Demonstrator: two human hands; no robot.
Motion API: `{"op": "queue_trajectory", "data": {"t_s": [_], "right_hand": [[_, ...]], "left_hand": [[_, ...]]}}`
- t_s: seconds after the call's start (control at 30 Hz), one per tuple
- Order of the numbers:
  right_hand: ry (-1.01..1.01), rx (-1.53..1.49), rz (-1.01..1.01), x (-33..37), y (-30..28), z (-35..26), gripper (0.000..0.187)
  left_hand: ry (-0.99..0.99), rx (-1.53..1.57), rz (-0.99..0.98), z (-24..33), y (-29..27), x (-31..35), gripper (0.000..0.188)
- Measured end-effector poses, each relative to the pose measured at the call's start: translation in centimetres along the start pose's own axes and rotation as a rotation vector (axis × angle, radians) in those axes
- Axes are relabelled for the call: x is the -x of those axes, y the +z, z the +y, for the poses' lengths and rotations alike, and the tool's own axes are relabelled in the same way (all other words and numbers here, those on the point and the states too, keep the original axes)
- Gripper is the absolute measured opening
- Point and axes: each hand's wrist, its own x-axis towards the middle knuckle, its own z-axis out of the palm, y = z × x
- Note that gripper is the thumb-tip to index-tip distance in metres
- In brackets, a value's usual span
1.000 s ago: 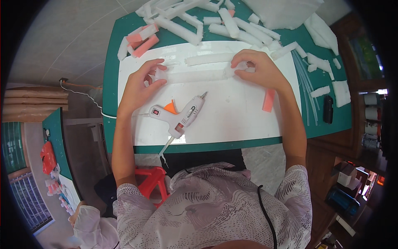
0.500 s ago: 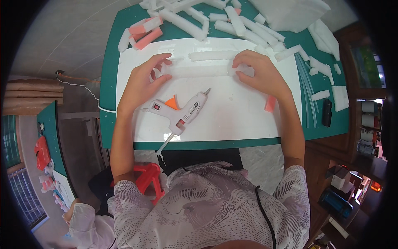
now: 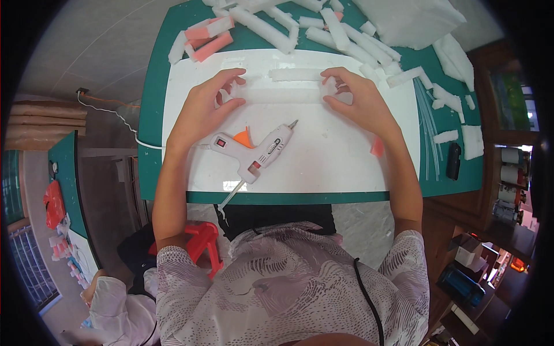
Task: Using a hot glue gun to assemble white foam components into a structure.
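A long white foam strip [image 3: 283,96] lies crosswise on the white board [image 3: 323,167]. My left hand [image 3: 210,98] curls round its left end, thumb on the near side and fingers on the far side. At the opposite end my right hand [image 3: 358,95] holds it in the same way; small pale pieces show inside both hands, their outlines unclear. Just beyond lies a second white foam strip [image 3: 297,75], close to my right fingertips. Nearer to me rests a white hot glue gun [image 3: 257,155] with an orange part, its nozzle pointing away to the right.
White foam offcuts [image 3: 262,29] and pink foam pieces [image 3: 213,46] crowd the table's far edge. On the right are clear glue sticks [image 3: 427,127] and a black object [image 3: 454,161]. A pink piece [image 3: 377,147] sits by my right forearm. A person [image 3: 118,305] is at lower left.
My right hand has moved slightly left, so my hands are a little closer together at the strip's ends. The whole view has shifted slightly; the glue gun stays where it lay.
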Motion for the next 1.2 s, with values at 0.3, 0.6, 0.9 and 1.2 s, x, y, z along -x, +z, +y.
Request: {"op": "queue_trajectory", "data": {"t_s": [0.3,0.6,0.9,1.2], "right_hand": [[-0.023,0.001,0.023,0.06,0.34,0.26,0.04],[0.043,-0.053,-0.004,0.01,0.19,-0.08,0.039],[0.091,-0.047,-0.006,0.07,0.08,-0.32,0.039],[0.076,-0.055,-0.011,-0.03,0.04,-0.2,0.04]], "left_hand": [[-0.009,0.049,0.095,-0.13,0.48,0.43,0.039],[0.038,0.018,0.122,-0.12,0.87,0.58,0.034],[0.006,-0.025,0.1,-0.04,0.85,0.62,0.033],[0.012,-0.003,0.127,-0.02,0.99,0.73,0.033]]}}
